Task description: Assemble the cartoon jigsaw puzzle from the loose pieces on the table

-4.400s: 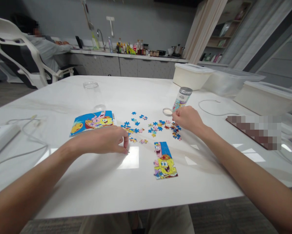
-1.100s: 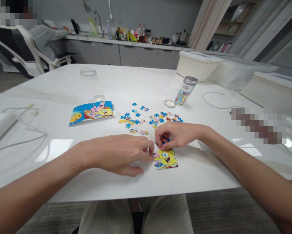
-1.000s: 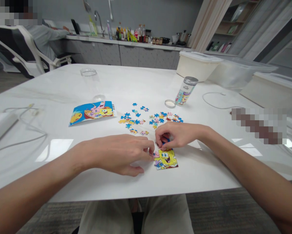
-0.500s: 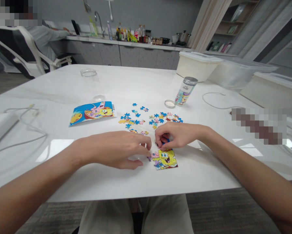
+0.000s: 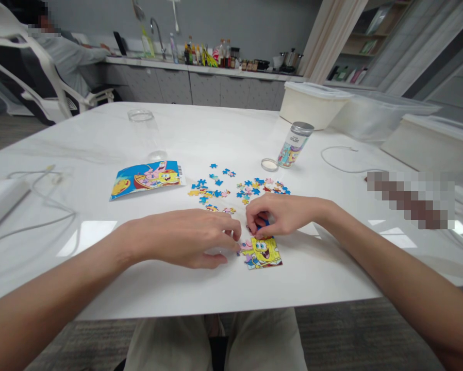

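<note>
The surface (image 5: 208, 134) was smooth and glossy, the puzzle pieces (image 5: 217, 194) looked like printed card, the can lid (image 5: 304, 125) shiny metal, the storage box (image 5: 307, 107) smooth plastic.

Your left hand (image 5: 200, 236), palm-down, is loosely bent below frame centre. Your right hand (image 5: 275, 212) is curled, right of centre.

the trousers (image 5: 165, 345) are pale beige, the hands (image 5: 193, 237) bare.

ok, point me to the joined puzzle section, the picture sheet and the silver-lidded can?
joined puzzle section (image 5: 265, 251): head view, on the yellow character's face.
picture sheet (image 5: 148, 179): head view, middle of its printed side.
silver-lidded can (image 5: 293, 147): head view, on its side, below the lid.
</note>
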The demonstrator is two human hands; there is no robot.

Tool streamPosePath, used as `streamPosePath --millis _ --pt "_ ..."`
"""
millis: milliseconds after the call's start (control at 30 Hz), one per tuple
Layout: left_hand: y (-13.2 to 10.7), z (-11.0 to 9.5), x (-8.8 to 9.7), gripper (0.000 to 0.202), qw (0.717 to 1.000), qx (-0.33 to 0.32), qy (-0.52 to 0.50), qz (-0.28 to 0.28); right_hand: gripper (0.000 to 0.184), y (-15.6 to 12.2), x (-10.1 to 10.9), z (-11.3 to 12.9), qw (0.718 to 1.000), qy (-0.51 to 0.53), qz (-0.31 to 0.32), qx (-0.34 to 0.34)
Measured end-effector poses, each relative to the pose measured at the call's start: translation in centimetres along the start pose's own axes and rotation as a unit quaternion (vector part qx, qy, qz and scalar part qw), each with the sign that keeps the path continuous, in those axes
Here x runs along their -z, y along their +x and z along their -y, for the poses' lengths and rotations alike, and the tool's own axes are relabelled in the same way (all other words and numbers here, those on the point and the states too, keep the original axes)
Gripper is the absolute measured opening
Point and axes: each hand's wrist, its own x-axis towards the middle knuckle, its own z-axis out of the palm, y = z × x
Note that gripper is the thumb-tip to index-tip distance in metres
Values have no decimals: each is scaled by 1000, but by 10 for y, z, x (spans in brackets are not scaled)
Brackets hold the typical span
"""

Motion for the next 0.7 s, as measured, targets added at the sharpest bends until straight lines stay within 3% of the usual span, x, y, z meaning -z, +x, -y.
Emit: streamPosePath --millis 300,400,467,533,633,700 --pt "0 1 -1 27 1000 -3 0 -16 6 -1 0 -1 1000 -19 2 4" --pt "0 0 0 28 1000 -5 -3 -14 8 -3 3 1 998 -17 -38 40" --pt "0 -1 1 29 1000 -7 -7 -19 13 -4 6 1 990 -19 -115 75" --pt "1 -2 1 27 1000 -9 -6 -24 16 -4 9 -1 969 -41 -235 68" --pt "2 -2 0 18 999 -4 25 -28 17 -3 12 -9 899 -83 -429 -36" --pt "4 1 0 13 995 40 81 -45 18 -4 14 -16 854 -87 -505 -93"
